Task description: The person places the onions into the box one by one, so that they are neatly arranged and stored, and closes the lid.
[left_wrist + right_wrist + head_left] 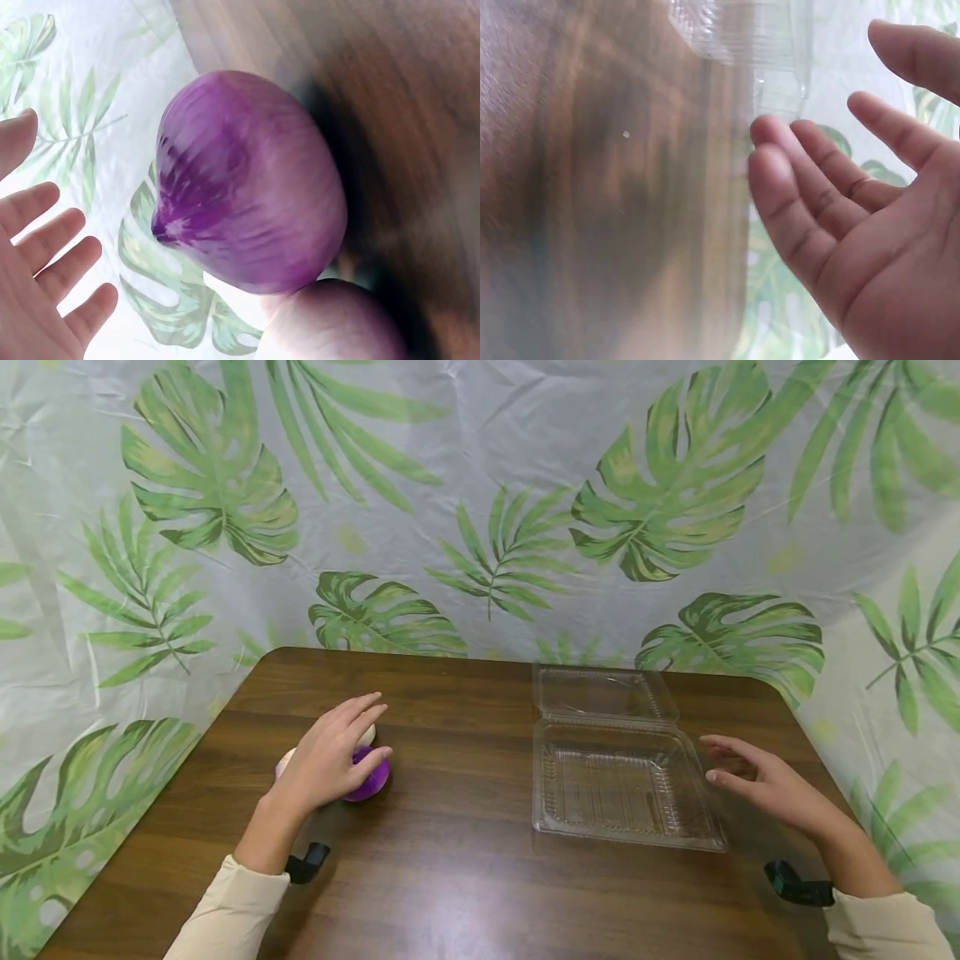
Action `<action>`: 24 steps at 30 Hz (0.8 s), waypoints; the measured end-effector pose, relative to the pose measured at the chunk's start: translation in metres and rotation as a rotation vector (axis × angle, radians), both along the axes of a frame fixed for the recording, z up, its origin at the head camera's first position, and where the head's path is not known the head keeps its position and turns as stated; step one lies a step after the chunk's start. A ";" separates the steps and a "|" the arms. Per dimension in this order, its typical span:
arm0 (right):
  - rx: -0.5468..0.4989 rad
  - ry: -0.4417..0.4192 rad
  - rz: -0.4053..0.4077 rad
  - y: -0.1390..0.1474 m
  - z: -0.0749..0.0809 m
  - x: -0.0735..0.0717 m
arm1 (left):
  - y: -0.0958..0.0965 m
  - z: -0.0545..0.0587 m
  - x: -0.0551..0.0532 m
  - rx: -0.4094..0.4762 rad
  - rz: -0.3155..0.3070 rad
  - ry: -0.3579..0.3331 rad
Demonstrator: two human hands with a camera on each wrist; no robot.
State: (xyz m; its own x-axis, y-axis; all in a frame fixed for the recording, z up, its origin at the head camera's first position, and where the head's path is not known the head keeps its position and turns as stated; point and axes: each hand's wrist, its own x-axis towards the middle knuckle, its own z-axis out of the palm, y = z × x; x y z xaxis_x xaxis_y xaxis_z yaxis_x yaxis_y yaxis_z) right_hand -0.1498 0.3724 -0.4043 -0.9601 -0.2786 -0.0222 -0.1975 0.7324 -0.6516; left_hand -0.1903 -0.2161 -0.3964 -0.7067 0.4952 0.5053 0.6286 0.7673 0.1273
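My left hand (322,758) hovers over a small group of onions at the left of the table, fingers extended and holding nothing. A purple onion (370,779) shows below its thumb; in the left wrist view this onion (251,180) is large, its pointed end facing the fingers. Beside it sits a paler, pinkish-white onion (330,326). Other pale rounded pieces peek out from behind the hand, which partly hides them. My right hand (772,785), fingers loosely bent and nothing in them, is just right of a clear plastic clamshell container (551,814).
The container's hinged lid (603,692) lies folded back toward the far edge of the brown wooden table (450,877). A leaf-print curtain (495,460) hangs behind the table and along its sides. Each wrist wears a black camera mount (307,863).
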 end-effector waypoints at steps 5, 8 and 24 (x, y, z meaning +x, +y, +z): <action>-0.178 -0.071 0.028 0.006 -0.013 0.001 | 0.003 -0.003 0.001 -0.006 -0.004 -0.009; -0.254 -0.101 0.036 0.008 -0.019 0.001 | 0.007 -0.004 0.002 -0.004 0.003 -0.002; -0.361 -0.159 0.024 0.005 -0.034 0.005 | 0.019 -0.005 0.001 0.044 0.009 -0.026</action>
State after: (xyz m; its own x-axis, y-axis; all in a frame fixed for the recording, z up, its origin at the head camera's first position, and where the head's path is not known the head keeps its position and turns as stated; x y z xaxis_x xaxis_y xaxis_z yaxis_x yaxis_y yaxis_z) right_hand -0.1448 0.3776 -0.4382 -0.9457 -0.3180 -0.0670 -0.0873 0.4472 -0.8902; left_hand -0.1894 -0.1966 -0.4009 -0.7242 0.4666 0.5077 0.6179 0.7660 0.1773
